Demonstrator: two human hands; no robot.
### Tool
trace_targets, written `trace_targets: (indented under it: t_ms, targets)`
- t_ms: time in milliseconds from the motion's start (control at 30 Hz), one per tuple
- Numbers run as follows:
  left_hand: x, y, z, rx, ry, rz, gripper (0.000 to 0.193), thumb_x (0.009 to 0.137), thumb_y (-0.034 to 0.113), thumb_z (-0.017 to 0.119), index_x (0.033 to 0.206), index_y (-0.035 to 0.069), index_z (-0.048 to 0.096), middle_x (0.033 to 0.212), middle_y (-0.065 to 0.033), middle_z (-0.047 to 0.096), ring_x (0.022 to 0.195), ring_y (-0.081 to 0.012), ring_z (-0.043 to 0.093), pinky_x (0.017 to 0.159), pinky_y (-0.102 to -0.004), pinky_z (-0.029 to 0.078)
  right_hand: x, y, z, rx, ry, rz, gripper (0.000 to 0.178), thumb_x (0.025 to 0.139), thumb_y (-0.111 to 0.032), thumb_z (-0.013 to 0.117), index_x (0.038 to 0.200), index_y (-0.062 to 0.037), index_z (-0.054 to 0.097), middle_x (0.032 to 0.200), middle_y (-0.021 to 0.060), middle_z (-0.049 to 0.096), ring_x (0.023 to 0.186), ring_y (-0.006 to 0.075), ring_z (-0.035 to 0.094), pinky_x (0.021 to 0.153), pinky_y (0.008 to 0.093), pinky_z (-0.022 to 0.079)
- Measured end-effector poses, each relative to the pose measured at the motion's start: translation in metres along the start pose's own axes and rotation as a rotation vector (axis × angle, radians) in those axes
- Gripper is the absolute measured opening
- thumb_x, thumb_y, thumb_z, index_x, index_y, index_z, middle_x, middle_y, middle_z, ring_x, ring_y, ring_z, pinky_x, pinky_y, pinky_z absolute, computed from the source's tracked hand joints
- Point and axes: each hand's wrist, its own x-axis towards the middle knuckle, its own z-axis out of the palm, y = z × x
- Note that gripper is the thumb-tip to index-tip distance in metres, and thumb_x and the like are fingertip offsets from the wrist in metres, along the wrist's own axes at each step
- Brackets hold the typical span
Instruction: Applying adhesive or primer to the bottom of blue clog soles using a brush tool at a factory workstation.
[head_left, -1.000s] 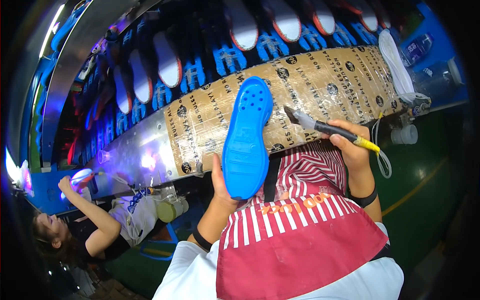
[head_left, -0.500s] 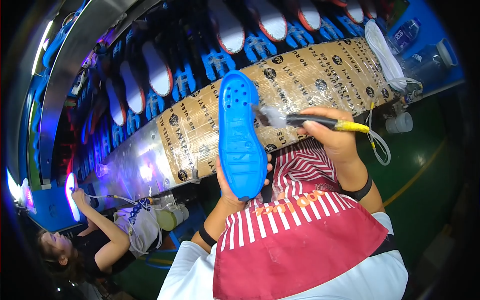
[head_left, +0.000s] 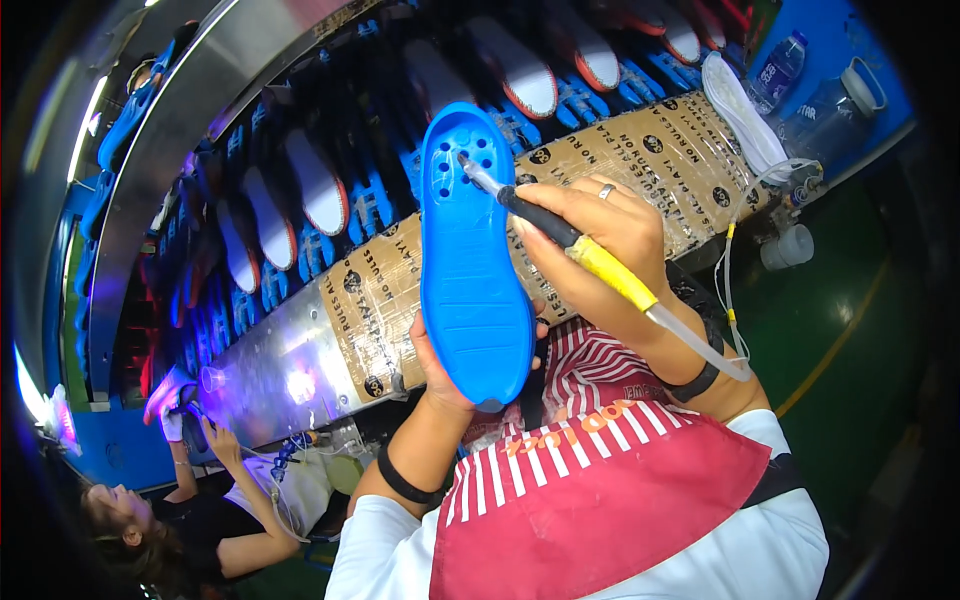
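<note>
A blue shoe sole (head_left: 470, 270) stands out in front of me, its hollow side with several small round holes facing up. My left hand (head_left: 437, 365) grips it from beneath around the heel end, most of the fingers hidden behind it. In my right hand (head_left: 600, 235) is a brush (head_left: 545, 218) with a black and yellow handle and a clear tube running from its end. The bristles touch the sole among the holes at its far end.
A bench edge (head_left: 640, 165) covered in printed brown cardboard runs under the sole. Beyond it, several shoe uppers (head_left: 525, 85) hang over blue holders (head_left: 580, 100). At right are a white sole (head_left: 740, 115), a bottle (head_left: 778, 72) and a jug (head_left: 840, 110). A co-worker (head_left: 215, 490) handles a shoe at left.
The brush has moved left and away from me, from the sole's side edge onto its holed end. The sole has shifted slightly farther off. The shoes behind have shifted along.
</note>
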Motion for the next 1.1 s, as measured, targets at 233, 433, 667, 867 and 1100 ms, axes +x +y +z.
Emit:
trace_targets:
  t_ms: [233, 433, 667, 867, 1100]
  targets:
    - [0.006, 0.034, 0.038, 0.065, 0.018, -0.124, 0.089, 0.078, 0.074, 0.029, 0.141, 0.01, 0.027, 0.13, -0.0264, 0.043, 0.108, -0.0477, 0.051, 0.08, -0.0584, 0.049, 0.005, -0.001, 0.008, -0.051, 0.01, -0.06, 0.025, 0.067, -0.003, 0.071, 0.092, 0.0004, 0.064, 0.07, 0.0114, 0.06, 0.062, 0.0259, 0.058, 0.057, 0.0326, 0.046]
    - [0.03, 0.02, 0.034, -0.06, -0.221, -0.028, 0.08, 0.083, 0.068, 0.028, 0.14, 0.013, 0.03, 0.131, -0.0198, 0.045, 0.112, -0.0413, 0.051, 0.088, -0.0521, 0.048, 0.009, 0.006, 0.008, -0.106, 0.046, -0.069, 0.025, 0.067, -0.003, 0.071, 0.091, 0.0, 0.064, 0.07, 0.0108, 0.06, 0.061, 0.0255, 0.057, 0.057, 0.0326, 0.046]
    - [0.051, -0.012, 0.006, 0.218, 0.076, 0.303, 0.071, 0.085, 0.063, 0.036, 0.141, 0.02, 0.029, 0.143, -0.0098, 0.033, 0.13, -0.0284, 0.034, 0.109, -0.0444, 0.027, 0.004, 0.008, 0.004, 0.057, -0.096, -0.147, 0.025, 0.063, -0.003, 0.071, 0.087, -0.0017, 0.064, 0.065, 0.0093, 0.058, 0.056, 0.0233, 0.055, 0.052, 0.0316, 0.044]
    - [0.053, -0.017, 0.004, 0.122, 0.081, 0.328, 0.071, 0.086, 0.062, 0.033, 0.138, 0.014, 0.034, 0.137, -0.011, 0.042, 0.122, -0.0282, 0.045, 0.102, -0.0454, 0.037, 0.003, 0.004, 0.0, 0.063, 0.086, -0.091, 0.024, 0.065, -0.002, 0.071, 0.088, 0.0005, 0.065, 0.068, 0.0107, 0.061, 0.058, 0.0243, 0.057, 0.054, 0.0316, 0.044]
    - [0.054, -0.023, -0.009, 0.185, 0.16, 0.491, 0.067, 0.086, 0.057, 0.034, 0.135, 0.012, 0.037, 0.133, -0.0103, 0.046, 0.12, -0.0271, 0.047, 0.104, -0.042, 0.035, -0.018, -0.006, 0.009, 0.159, -0.171, -0.156, 0.026, 0.065, -0.007, 0.07, 0.089, -0.0009, 0.064, 0.068, 0.008, 0.059, 0.06, 0.0229, 0.057, 0.053, 0.0327, 0.046]
